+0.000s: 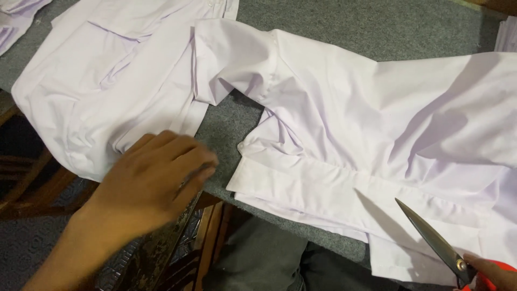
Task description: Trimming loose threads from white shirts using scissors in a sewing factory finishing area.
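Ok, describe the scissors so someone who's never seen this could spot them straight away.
Start at the grey felt table and the white shirt spread over its right side. At the shirt's lower right edge, the right hand holds scissors: dark metal blades, orange handle, the only tool among pale cloth.

no packages, labels, signs, screens visible.

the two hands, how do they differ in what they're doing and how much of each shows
The left hand is empty, lying palm down at the near edge of the grey table, fingertips by the hem of a white shirt. The right hand grips the orange handles of scissors, blades closed, pointing up-left over the other white shirt. The left hand shows whole with its forearm; the right is mostly cut off at the corner. Both are bare.
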